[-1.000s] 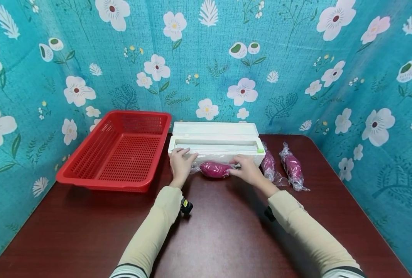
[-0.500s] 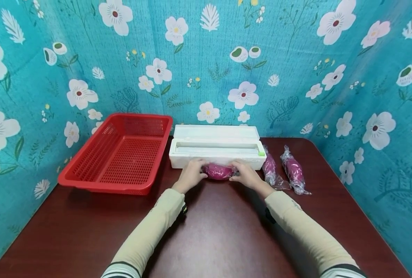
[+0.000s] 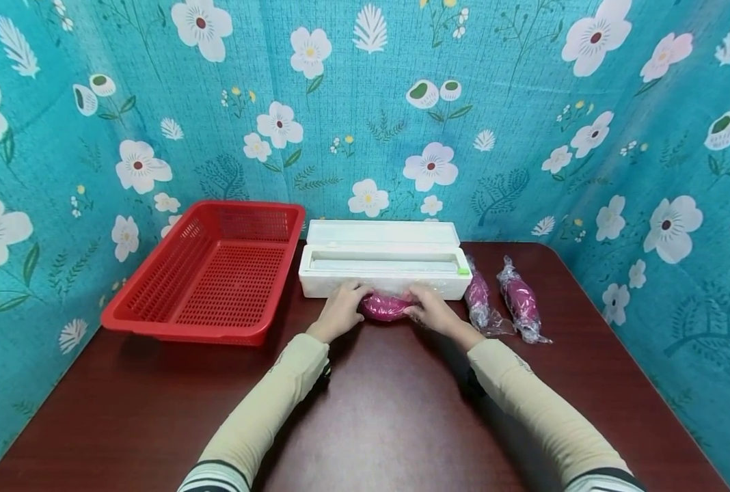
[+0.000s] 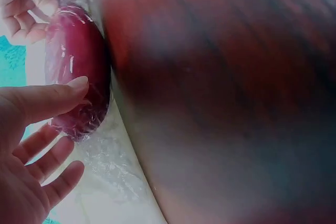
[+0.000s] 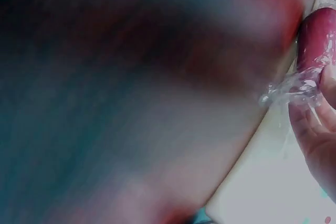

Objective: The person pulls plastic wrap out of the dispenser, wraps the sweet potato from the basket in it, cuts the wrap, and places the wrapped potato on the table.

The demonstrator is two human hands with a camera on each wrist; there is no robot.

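A purple sweet potato point(image 3: 383, 307) in clear cling film lies crosswise against the front of the white cling film box point(image 3: 340, 282). My left hand point(image 3: 339, 311) pinches its left end; in the left wrist view the thumb of that hand point(image 4: 31, 156) presses on top, with the other fingers spread at the end. At the right end, my right hand point(image 3: 435, 311) pinches the film and the tip of the sweet potato. Loose, crumpled film point(image 5: 289, 92) sticks out beside the right fingers in the right wrist view.
The box stands with its lid point(image 3: 383, 232) up and a green slider point(image 3: 463, 271) at its right. Two wrapped sweet potatoes, one nearer point(image 3: 477, 297) and one farther right point(image 3: 521, 301), lie beside it. A red basket point(image 3: 186, 329) stands at the left.
My left hand has moved from the box's front left edge down to the sweet potato's left end and taken hold. My right hand stays at the right end, shifted only slightly.
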